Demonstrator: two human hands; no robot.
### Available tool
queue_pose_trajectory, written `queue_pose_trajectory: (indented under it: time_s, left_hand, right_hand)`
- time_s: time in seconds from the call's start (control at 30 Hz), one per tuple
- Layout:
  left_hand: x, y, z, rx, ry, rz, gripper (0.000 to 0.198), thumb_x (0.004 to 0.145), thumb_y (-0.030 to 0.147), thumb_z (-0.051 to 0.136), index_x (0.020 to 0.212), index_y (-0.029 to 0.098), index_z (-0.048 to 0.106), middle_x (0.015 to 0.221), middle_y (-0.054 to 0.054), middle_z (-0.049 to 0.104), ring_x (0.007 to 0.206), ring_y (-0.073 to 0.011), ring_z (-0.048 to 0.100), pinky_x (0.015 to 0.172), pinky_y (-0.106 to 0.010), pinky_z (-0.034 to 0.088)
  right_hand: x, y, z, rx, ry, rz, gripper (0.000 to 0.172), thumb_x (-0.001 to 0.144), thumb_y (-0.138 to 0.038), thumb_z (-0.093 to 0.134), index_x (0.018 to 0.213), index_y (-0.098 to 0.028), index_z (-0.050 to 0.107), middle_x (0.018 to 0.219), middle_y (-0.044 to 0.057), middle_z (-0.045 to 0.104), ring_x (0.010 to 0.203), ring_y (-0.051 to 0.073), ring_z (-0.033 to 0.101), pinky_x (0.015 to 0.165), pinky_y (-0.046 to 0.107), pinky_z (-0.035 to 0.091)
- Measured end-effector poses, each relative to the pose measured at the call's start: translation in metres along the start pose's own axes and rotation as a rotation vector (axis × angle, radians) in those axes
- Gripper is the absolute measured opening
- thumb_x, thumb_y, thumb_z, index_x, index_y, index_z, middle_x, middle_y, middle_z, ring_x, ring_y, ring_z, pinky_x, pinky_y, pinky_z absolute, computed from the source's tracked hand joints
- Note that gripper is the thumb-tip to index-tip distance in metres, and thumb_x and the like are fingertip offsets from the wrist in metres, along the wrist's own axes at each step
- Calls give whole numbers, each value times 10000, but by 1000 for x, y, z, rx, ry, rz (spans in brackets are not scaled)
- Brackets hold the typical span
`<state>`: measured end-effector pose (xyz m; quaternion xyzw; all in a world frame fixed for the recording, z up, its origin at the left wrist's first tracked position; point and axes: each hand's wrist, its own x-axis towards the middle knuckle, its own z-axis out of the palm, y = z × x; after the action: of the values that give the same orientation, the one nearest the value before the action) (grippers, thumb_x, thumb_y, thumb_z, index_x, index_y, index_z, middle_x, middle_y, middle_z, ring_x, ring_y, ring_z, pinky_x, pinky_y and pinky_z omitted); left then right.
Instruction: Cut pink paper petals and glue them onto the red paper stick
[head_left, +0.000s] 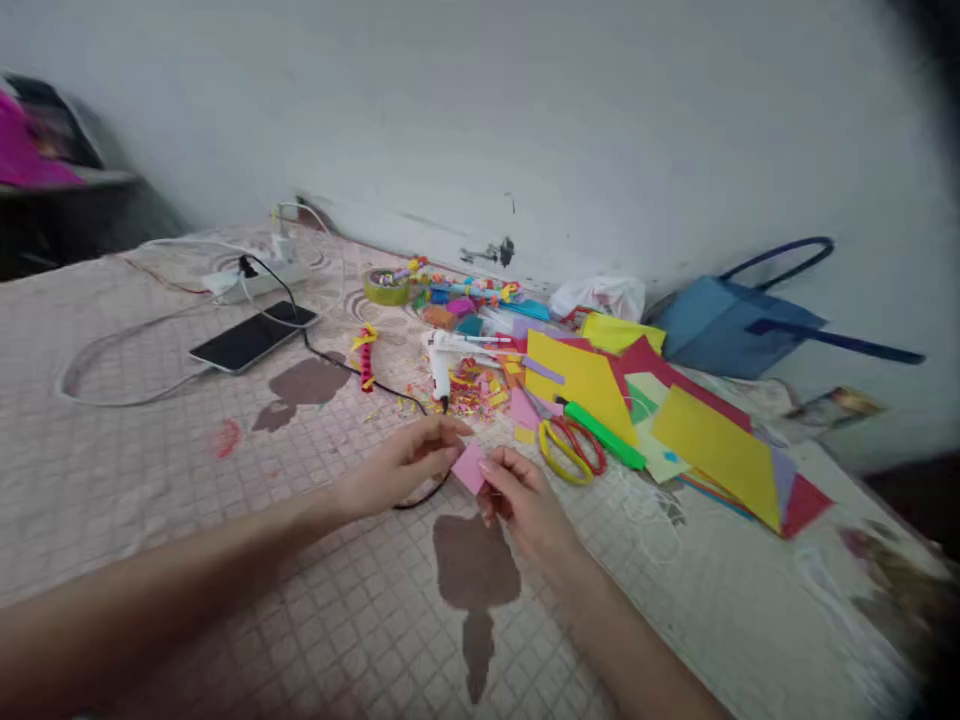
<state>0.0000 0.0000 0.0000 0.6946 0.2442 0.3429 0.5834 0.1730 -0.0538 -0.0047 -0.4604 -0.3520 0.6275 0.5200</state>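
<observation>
A small pink piece of paper is pinched between both my hands just above the patterned bedcover. My left hand grips its left edge with thumb and fingers closed. My right hand holds its right edge, fingers curled. Just beyond the hands lie yellow and red scissors, a green marker and a white glue gun with its black cord trailing under my left hand.
Sheets of yellow, red and green paper spread to the right, with paper scraps and a tape roll behind. A phone, power strip and cables lie left. A blue bag leans by the wall.
</observation>
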Motion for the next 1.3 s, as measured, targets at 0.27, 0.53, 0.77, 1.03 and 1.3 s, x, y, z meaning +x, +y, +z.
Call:
queue_pose_trajectory:
  time_s: [0.27,0.53,0.77,1.03,1.3]
  left_hand:
    - [3,5,-4,37,-2,-63,107,781,225,560,803,132,609,812,-48,621,756,-147,583,694,-264,446]
    - [2,1,2,-25,-7,-190,175,732,287,625,802,129,592,740,-40,645,676,-129,577,611,-224,423]
    - [0,3,1,85,-1,-166,204,767,322,592,699,131,596,637,-14,593,588,-106,524,545,-201,394]
    - [3,3,2,-98,50,-326,227,718,350,644,738,137,569,669,-11,616,582,-99,541,542,-198,411]
    - [6,3,-5,-232,177,-339,205,756,340,604,772,153,519,639,11,608,580,-92,554,571,-203,446]
  right_hand:
    - [-1,4,1,-42,-110,66,374,788,-530,546,732,-160,548,606,-24,550,419,71,479,369,186,375]
    - [-4,1,-1,-591,-32,-290,245,828,-353,561,672,-169,513,540,-49,474,501,89,459,488,205,360]
    - [-6,0,2,-577,-104,-232,217,825,-356,562,722,-166,543,563,-44,501,477,82,473,447,192,370]
    - [3,-4,-7,-519,-24,-284,265,856,-411,484,766,-170,542,598,-6,580,511,123,554,498,244,465]
    - [37,-32,-102,-1481,502,-541,246,712,-400,596,798,-191,498,774,65,561,795,244,538,715,364,431]
